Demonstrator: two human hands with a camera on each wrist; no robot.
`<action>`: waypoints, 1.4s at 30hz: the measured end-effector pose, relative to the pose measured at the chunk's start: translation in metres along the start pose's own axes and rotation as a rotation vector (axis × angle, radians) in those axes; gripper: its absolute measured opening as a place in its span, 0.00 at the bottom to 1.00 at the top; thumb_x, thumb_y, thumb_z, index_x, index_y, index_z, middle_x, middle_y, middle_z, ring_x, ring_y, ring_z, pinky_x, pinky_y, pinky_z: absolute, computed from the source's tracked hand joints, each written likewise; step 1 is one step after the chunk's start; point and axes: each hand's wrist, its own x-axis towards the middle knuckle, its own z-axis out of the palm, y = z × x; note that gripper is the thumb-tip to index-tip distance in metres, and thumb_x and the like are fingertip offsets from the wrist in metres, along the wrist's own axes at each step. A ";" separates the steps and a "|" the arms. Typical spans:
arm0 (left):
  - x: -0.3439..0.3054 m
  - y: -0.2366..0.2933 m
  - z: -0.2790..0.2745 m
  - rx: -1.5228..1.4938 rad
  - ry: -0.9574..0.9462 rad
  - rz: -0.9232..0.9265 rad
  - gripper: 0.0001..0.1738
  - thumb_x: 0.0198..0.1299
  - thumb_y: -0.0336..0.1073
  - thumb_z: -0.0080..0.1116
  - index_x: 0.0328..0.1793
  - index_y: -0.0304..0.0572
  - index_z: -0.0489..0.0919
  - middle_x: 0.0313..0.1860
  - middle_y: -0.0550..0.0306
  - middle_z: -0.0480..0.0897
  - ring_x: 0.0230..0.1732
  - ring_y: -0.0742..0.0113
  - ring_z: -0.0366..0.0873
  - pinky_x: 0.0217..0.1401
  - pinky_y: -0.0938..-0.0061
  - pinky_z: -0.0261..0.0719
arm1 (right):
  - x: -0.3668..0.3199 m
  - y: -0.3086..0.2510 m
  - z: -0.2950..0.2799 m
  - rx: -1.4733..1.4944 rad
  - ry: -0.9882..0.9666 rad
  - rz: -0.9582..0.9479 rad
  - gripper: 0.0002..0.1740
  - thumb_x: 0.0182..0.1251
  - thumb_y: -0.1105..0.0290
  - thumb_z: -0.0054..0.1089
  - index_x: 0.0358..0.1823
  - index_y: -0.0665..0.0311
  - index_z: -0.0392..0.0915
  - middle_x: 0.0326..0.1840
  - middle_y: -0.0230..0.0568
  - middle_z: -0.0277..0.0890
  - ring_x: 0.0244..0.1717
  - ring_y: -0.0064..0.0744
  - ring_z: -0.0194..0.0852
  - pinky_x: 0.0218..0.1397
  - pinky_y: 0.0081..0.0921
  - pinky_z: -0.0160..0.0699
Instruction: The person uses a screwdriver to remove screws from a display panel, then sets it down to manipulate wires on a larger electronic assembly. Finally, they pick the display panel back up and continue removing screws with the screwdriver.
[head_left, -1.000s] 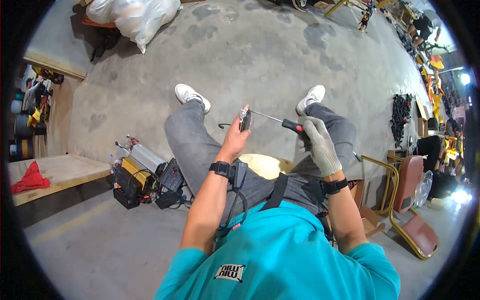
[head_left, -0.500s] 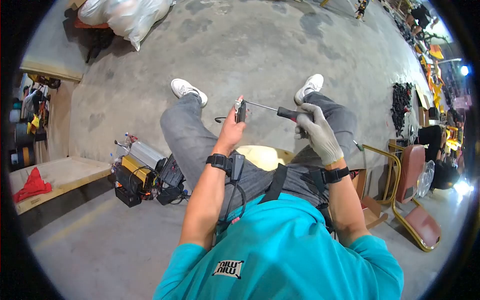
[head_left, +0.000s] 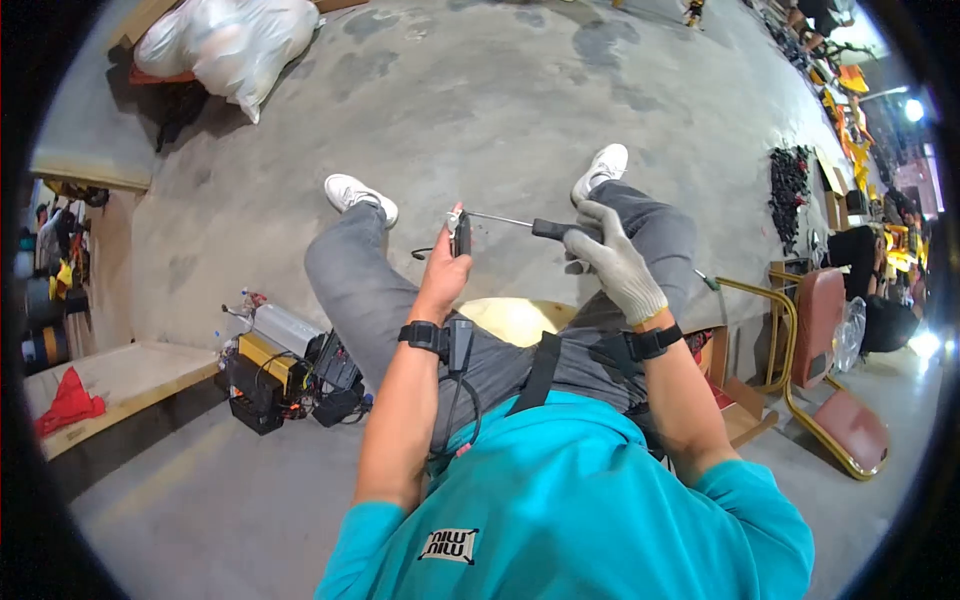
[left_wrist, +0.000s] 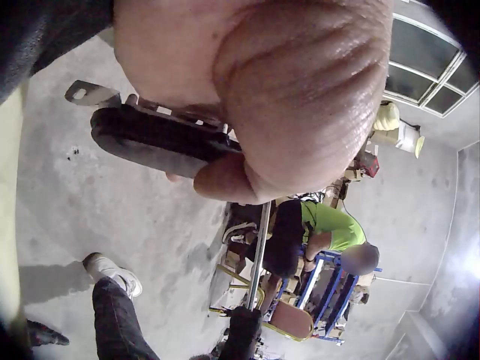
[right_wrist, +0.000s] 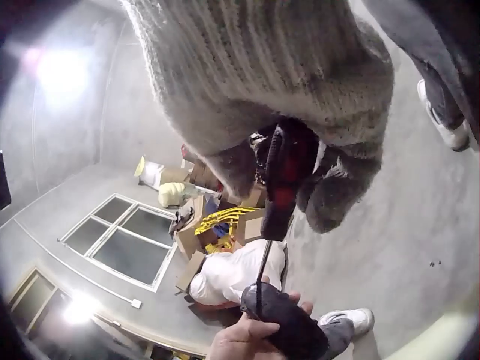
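Note:
My bare left hand [head_left: 443, 280] grips a small, flat, dark part with rounded ends [head_left: 461, 236], held upright over the lap. In the left wrist view a metal tab with a hole [left_wrist: 91, 94] sticks out from one end of it. Left of the hand, a short black curved piece [head_left: 420, 254] shows. My right hand [head_left: 622, 268], in a pale knit glove, holds a screwdriver [head_left: 562, 230] by its black and red handle. Its thin shaft [head_left: 500, 219] points left, with the tip right at the dark part's upper end.
A pale yellow seat [head_left: 515, 318] shows between the thighs. Left on the floor lie a silver and gold electronic unit [head_left: 285, 335] and black boxes with cables. A wooden-edged platform [head_left: 130, 375] holds a red cloth [head_left: 70, 400]. At right a chair [head_left: 840, 440] stands near an open carton [head_left: 745, 410].
Both hands and the legs have shifted left in the head view as the view turned. The screwdriver tip stays at the dark part, and the red on its handle is now hidden in the head view.

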 end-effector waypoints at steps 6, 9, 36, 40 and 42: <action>-0.001 0.006 0.002 -0.030 -0.017 0.022 0.50 0.51 0.16 0.44 0.85 0.58 0.58 0.55 0.64 0.74 0.51 0.75 0.71 0.58 0.82 0.69 | 0.000 -0.007 -0.001 0.004 0.009 0.047 0.35 0.66 0.68 0.62 0.70 0.76 0.61 0.39 0.44 0.77 0.31 0.27 0.80 0.37 0.23 0.82; 0.001 0.002 0.002 -0.060 -0.015 0.037 0.51 0.51 0.16 0.45 0.85 0.60 0.58 0.54 0.64 0.74 0.51 0.74 0.71 0.58 0.82 0.70 | 0.003 -0.002 -0.003 0.086 -0.044 0.200 0.33 0.69 0.66 0.62 0.69 0.76 0.61 0.37 0.42 0.77 0.30 0.26 0.80 0.35 0.23 0.81; 0.004 -0.006 0.000 -0.039 -0.039 0.031 0.45 0.60 0.19 0.48 0.85 0.50 0.52 0.59 0.55 0.75 0.56 0.64 0.78 0.60 0.74 0.74 | 0.008 -0.009 -0.007 0.049 -0.118 0.117 0.25 0.69 0.63 0.62 0.61 0.74 0.73 0.36 0.37 0.76 0.31 0.22 0.77 0.34 0.20 0.80; 0.003 -0.010 0.001 -0.120 0.119 -0.068 0.33 0.70 0.25 0.48 0.80 0.38 0.55 0.56 0.48 0.77 0.51 0.58 0.84 0.53 0.70 0.81 | 0.031 0.001 -0.019 0.093 -0.077 0.139 0.22 0.69 0.62 0.62 0.56 0.73 0.77 0.35 0.34 0.75 0.30 0.20 0.75 0.33 0.19 0.80; 0.005 -0.010 -0.007 -0.331 0.219 -0.193 0.23 0.74 0.29 0.47 0.72 0.33 0.60 0.52 0.42 0.80 0.47 0.53 0.87 0.47 0.64 0.86 | 0.050 0.015 -0.026 0.087 -0.104 0.188 0.23 0.70 0.61 0.62 0.56 0.73 0.77 0.33 0.32 0.74 0.28 0.20 0.72 0.31 0.19 0.79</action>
